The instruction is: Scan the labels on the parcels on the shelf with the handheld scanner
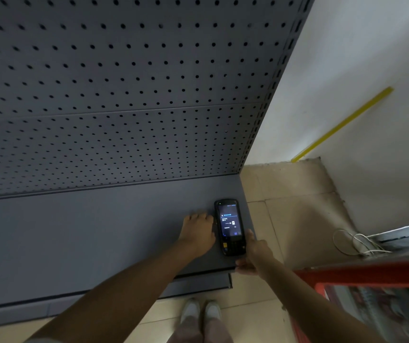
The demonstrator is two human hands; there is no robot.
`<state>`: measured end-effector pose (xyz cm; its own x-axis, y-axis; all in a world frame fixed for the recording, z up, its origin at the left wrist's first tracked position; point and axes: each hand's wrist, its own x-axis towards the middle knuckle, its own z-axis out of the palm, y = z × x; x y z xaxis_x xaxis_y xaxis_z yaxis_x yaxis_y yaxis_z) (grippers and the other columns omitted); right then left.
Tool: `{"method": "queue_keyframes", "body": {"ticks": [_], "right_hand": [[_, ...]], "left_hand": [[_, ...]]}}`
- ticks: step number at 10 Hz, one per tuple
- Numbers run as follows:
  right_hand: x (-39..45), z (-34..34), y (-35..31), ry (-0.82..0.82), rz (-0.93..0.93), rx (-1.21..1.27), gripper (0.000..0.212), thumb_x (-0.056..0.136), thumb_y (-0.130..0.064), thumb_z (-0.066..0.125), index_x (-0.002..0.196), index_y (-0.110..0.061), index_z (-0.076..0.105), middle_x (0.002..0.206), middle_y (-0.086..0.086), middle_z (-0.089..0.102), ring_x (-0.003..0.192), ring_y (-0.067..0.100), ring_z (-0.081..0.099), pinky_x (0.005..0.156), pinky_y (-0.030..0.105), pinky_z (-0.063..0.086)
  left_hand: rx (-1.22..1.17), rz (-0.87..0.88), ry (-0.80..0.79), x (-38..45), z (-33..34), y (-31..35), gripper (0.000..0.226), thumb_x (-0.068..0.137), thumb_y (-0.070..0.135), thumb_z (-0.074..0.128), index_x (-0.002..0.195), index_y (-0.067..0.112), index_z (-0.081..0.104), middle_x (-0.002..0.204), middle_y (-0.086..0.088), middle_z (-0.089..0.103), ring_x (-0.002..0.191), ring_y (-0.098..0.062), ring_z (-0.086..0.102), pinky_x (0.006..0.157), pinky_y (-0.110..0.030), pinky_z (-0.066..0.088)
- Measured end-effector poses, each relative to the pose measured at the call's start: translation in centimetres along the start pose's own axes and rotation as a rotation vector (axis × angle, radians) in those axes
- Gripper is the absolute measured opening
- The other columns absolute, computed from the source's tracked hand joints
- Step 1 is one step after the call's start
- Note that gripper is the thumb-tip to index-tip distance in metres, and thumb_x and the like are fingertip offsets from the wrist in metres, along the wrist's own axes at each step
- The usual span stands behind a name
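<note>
Across the left and upper part of the head view stands a dark grey pegboard back panel [124, 82], and below it runs a flat grey shelf [75, 243]. Near the shelf's right end, the left hand [198, 233] lies palm down on the surface, fingers straight and holding nothing, its thumb side touching the left edge of the handheld scanner [230, 227]. That scanner lies flat on the shelf, face up, its screen lit (the text is too small to read). Just beside its lower right edge, the right hand [253, 253] reaches in with 1 finger touching the device's right side and its thumb at the shelf's front edge; whether it grips anything I cannot tell. Below, 2 white shoes [202, 311] stand on the tiled floor [297, 206]. Further right are coiled white cables [354, 242] and a red frame [361, 271].
</note>
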<state>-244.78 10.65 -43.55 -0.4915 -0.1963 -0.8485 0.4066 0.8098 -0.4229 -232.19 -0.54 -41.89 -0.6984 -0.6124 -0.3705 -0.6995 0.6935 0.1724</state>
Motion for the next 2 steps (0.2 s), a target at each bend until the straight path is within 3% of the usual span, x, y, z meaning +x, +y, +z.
{"method": "queue_keyframes", "body": {"ticks": [1, 2], "right_hand": [[-0.52, -0.85, 0.08, 0.050, -0.036, -0.034, 0.058, 0.100, -0.047, 0.044, 0.127, 0.004, 0.047, 0.100, 0.027, 0.065, 0.060, 0.029, 0.063, 0.035, 0.027, 0.049], [-1.00, -1.29, 0.91, 0.063, -0.076, -0.052, 0.054, 0.101, -0.043, 0.043, 0.121, 0.006, 0.052, 0.098, 0.025, 0.065, 0.067, 0.030, 0.066, 0.050, 0.034, 0.055]], "left_hand": [[-0.004, -0.005, 0.005, -0.76, -0.80, -0.39, 0.037, 0.092, 0.031, 0.045, 0.125, 0.013, 0.050, 0.129, -0.010, 0.053, 0.122, -0.027, 0.046, 0.101, -0.036, 0.032], [0.009, -0.012, 0.005, -1.74, -1.34, -0.77, 0.037, 0.093, 0.030, 0.045, 0.125, 0.012, 0.049, 0.131, -0.011, 0.052, 0.123, -0.028, 0.046, 0.101, -0.037, 0.033]]}}
